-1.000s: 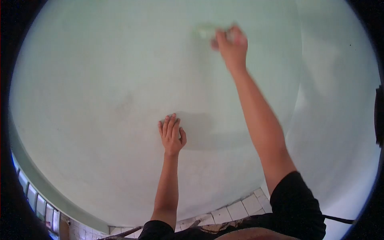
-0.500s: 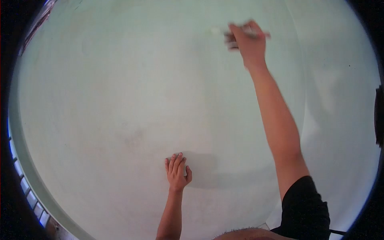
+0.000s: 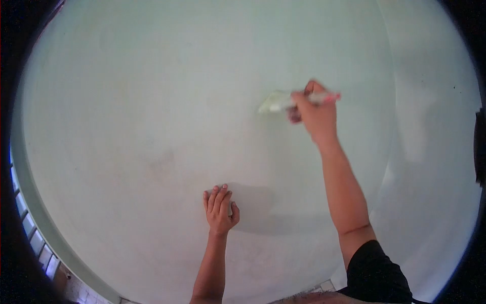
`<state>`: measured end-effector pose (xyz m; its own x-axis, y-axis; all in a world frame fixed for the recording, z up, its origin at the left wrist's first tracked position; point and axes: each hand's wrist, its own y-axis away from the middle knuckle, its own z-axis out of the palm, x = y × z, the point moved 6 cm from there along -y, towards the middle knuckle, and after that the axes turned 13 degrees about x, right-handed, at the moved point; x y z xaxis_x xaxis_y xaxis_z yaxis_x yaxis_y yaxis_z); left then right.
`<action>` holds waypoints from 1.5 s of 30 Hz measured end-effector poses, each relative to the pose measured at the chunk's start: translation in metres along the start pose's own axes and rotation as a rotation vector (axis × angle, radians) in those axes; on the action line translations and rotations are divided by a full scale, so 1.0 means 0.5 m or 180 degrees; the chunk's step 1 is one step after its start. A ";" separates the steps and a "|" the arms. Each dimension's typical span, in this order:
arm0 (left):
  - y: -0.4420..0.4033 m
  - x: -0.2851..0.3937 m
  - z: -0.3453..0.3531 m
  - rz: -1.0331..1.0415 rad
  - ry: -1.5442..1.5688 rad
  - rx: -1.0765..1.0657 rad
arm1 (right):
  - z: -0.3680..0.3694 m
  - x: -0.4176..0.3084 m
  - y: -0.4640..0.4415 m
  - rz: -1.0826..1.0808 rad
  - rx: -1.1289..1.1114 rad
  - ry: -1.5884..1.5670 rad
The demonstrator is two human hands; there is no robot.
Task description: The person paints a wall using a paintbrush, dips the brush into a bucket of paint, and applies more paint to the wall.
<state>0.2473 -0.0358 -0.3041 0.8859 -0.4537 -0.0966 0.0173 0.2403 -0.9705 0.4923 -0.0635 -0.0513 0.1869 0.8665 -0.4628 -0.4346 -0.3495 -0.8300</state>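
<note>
My right hand (image 3: 316, 109) is closed round the handle of a brush (image 3: 276, 102), slightly blurred. Its pale, greenish-white bristles point left and lie at or close to the pale green wall (image 3: 152, 91); a pinkish-red handle end sticks out on the right of the hand. Lower down and to the left, my left hand (image 3: 219, 209) rests on the wall with its fingers spread and pointing up, holding nothing. A soft shadow falls to its right.
A corner line runs down at the right, where an adjoining pale wall (image 3: 430, 152) begins. Along the lower left are a curved wall edge (image 3: 55, 238) and a barred opening (image 3: 36, 242). Floor tiles (image 3: 326, 286) show at the bottom.
Since the half-second-old frame, my right hand and the brush have come down the wall. My left hand appears slightly higher in view, still spread on the wall.
</note>
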 end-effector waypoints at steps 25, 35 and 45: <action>-0.011 -0.113 -0.077 -0.0048 0.0317 0.0102 | -0.192 0.318 0.738 0.0851 0.0446 0.0904; -0.014 -0.124 -0.062 0.0206 0.0268 0.0294 | 0.030 0.120 0.324 0.0546 0.0565 0.0834; -0.017 -0.121 -0.061 0.0199 0.0301 0.0364 | -0.068 0.289 0.564 0.0628 0.1182 -0.0121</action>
<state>0.1794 -0.0365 -0.2964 0.8394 -0.5122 -0.1817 0.0208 0.3644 -0.9310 0.4267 -0.0491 -0.3627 0.0385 0.8108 -0.5840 -0.7482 -0.3640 -0.5547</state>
